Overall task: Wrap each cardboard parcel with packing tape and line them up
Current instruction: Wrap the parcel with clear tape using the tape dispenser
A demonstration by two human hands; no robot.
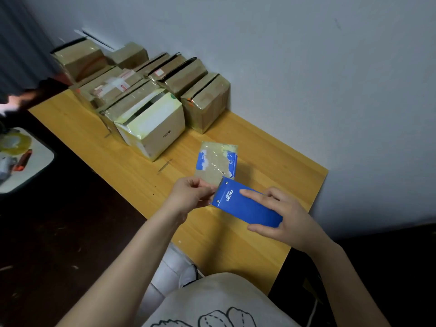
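Right hand (pixel 283 218) grips a blue tape dispenser (pixel 245 208) above the wooden table (pixel 224 246). Left hand (pixel 188 194) pinches the tape end (pixel 211 193) at its toothed edge. A small taped parcel (pixel 215 161) lies just beyond, near rows of wrapped parcels (pixel 205 102).

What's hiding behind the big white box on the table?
Brown taped parcels stand in rows behind the white box, back toward the wall. The box covers the nearest one's front, so that part cannot be seen.

Bare forearms reached forward. Left hand (pixel 188 195) pinched tape end (pixel 208 199); right hand (pixel 283 218) gripped dispenser (pixel 245 208), index finger straight along its top.
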